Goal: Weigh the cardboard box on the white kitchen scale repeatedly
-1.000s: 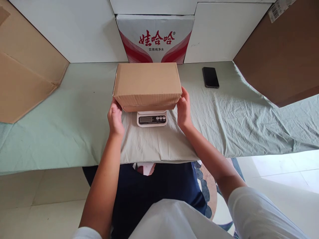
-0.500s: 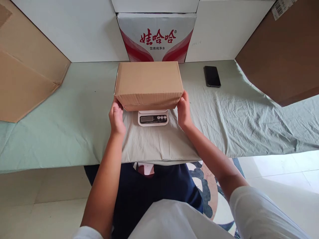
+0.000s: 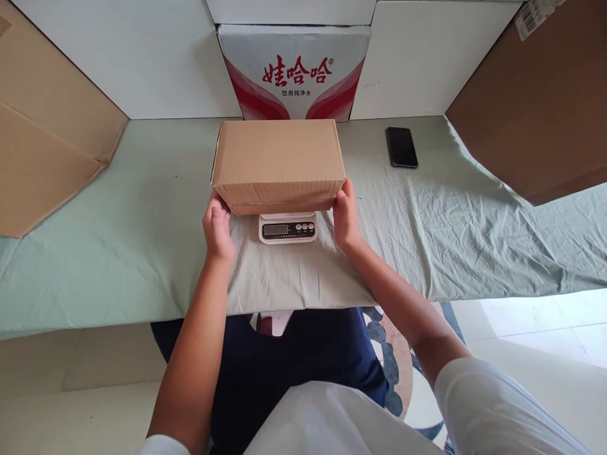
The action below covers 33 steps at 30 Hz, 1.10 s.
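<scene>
Crosswise, the closed brown cardboard box [image 3: 279,153] lies over the white digital scale [image 3: 288,229], long axis left to right; whether they touch is hidden. The left hand [image 3: 219,229] and right hand [image 3: 346,216], equally near, spread box-wide, clasp its opposite near lower corners.

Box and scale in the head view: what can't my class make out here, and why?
All in the head view:
- Weighing plate of the scale: hidden by the box, so contact between them is uncertain.
- Contents: hidden by the box's cardboard.
- Left grip and right grip: some fingers hidden by the box.
- Display: any digits too small or faint.
- Left carton, right carton: cut off by picture edges.
</scene>
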Available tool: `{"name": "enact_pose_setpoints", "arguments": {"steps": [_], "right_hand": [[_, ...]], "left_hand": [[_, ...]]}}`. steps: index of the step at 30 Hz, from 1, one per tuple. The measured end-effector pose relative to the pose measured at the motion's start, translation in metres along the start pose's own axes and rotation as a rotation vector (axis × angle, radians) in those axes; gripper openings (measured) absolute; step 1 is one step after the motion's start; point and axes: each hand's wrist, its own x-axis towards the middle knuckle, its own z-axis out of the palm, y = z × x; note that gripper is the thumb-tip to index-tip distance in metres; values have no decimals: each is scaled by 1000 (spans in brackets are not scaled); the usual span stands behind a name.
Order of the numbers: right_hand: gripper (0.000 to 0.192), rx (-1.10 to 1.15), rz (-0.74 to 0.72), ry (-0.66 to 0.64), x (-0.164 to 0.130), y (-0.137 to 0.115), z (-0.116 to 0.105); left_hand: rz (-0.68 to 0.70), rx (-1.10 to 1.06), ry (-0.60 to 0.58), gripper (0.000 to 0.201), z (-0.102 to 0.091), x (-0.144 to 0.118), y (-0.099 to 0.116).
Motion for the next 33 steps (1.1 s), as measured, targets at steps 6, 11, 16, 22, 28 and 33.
{"name": "enact_pose_setpoints", "arguments": {"steps": [6, 11, 16, 22, 28, 33], "right_hand": [[77, 30, 27, 7, -1, -6, 2], [90, 4, 36, -26, 0, -12, 7], [94, -11, -8, -63, -3, -14, 13], [76, 22, 21, 15, 1, -13, 7], [82, -30, -82, 108, 54, -20, -5], [105, -102, -204, 77, 125, -8, 3]], "left_hand": [[-11, -26, -8, 87, 1, -2, 1], [-8, 1, -26, 90, 6, -4, 6], [-25, 9, -35, 91, 11, -4, 12], [-29, -85, -47, 85, 16, 2, 25], [27, -126, -140, 73, 29, 53, 44], [98, -179, -177, 69, 49, 125, 9]]}}
